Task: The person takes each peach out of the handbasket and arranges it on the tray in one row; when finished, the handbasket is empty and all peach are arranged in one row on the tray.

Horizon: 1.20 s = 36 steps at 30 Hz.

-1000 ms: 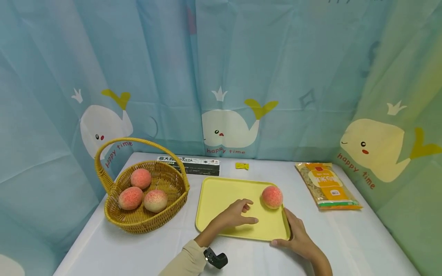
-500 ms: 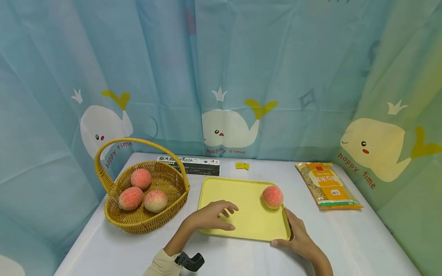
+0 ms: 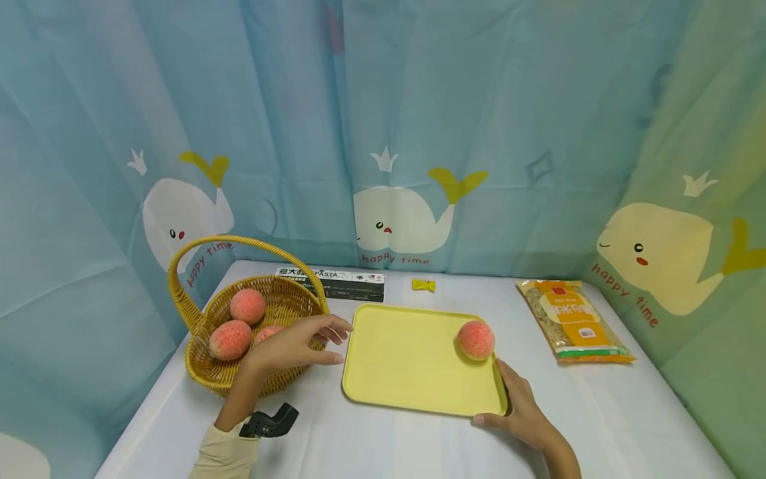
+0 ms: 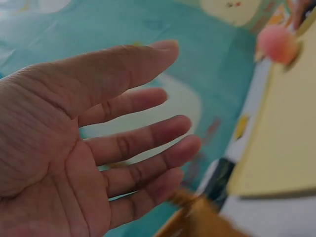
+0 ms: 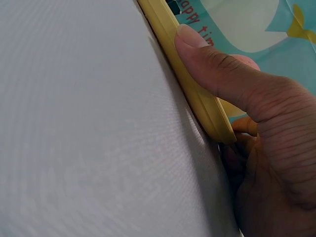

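My left hand is raised with relaxed, parted fingers and holds nothing. In the head view it overlaps the right part of a woven basket and partly hides one of three peaches inside. In the left wrist view its palm is bare. A yellow tray lies to its right, bearing a single peach near the right edge. My right hand grips the tray's near right corner. Its thumb lies along the front edge, with the other fingers curled around the side.
Behind the basket and tray is a black-and-white pasta box. A small yellow wrapped candy lies beyond the tray. An orange-and-clear food bag rests at the right. A whale-print curtain stands behind the white-covered table.
My left hand has moved left from over the tray to the basket's right side. The right hand stays at the tray's corner, and the head view has shifted slightly.
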{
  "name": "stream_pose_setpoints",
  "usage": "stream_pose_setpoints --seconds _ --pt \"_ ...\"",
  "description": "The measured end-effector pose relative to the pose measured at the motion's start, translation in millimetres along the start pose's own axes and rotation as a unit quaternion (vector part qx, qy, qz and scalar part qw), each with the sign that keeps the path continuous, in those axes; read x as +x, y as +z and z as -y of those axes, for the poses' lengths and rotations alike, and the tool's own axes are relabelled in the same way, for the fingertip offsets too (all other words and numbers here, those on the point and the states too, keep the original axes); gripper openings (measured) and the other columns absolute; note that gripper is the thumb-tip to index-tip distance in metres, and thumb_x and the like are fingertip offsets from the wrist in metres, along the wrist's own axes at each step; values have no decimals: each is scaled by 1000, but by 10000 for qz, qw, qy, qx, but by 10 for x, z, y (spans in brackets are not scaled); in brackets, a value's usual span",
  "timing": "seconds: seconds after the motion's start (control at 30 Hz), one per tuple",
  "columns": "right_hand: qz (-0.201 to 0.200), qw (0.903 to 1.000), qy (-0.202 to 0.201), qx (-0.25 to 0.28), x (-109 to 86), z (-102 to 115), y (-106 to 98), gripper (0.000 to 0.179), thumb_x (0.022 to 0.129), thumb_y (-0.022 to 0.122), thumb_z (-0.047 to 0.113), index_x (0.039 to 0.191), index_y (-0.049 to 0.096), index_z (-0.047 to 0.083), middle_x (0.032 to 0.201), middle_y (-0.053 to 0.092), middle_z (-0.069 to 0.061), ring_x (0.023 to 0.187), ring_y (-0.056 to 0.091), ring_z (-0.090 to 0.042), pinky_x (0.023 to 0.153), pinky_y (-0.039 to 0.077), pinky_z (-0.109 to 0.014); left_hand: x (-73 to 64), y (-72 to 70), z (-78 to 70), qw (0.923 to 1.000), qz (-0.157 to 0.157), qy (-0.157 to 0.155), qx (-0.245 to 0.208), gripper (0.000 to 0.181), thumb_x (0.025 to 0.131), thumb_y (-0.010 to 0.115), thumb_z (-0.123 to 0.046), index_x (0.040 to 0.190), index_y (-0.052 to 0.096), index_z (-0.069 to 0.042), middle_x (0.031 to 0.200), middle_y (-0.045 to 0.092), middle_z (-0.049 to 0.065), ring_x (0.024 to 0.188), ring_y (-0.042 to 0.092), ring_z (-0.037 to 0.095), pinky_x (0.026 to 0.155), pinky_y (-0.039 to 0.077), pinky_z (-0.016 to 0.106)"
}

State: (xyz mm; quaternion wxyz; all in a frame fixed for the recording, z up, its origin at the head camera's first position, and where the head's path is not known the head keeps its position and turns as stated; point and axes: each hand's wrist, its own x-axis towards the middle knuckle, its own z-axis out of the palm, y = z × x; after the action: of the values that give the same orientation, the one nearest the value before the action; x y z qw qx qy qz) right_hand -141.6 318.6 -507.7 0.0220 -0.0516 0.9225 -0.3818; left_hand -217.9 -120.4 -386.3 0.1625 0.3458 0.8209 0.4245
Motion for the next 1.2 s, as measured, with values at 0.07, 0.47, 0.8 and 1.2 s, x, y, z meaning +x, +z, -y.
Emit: stream_pose_setpoints --seconds 0.07,0.47,0.8,1.2 --pt "19 10000 28 1 0 1 -3 122 68 88 34 156 10 1 157 14 -31 137 16 -49 106 17 -72 -61 -149 15 9999 -120 -31 -3 50 91 70 -26 133 54 -6 124 62 12 116 58 32 98 47 50" --pt "-79 9999 -125 15 15 22 -5 121 67 89 33 155 13 0 156 17 -31 136 18 -49 104 19 -72 -309 -931 348 9846 -1503 -884 154 53 94 67 -27 137 48 -2 138 50 23 127 48 43 104 41 55" --pt "-184 9994 -273 -39 30 -1 10 121 65 90 32 154 15 -2 155 19 -33 136 19 -50 103 19 -72 -359 -1192 805 9676 -1930 -1628 20 61 94 66 -26 142 41 2 146 36 30 133 36 51 105 39 58" --pt "-157 9994 -294 93 23 21 4 121 65 90 30 154 14 -1 155 18 -33 135 17 -51 101 18 -74 -430 -1210 1111 9620 -2003 -1841 -239 62 94 65 -19 141 37 11 140 41 33 129 42 47 100 44 49"
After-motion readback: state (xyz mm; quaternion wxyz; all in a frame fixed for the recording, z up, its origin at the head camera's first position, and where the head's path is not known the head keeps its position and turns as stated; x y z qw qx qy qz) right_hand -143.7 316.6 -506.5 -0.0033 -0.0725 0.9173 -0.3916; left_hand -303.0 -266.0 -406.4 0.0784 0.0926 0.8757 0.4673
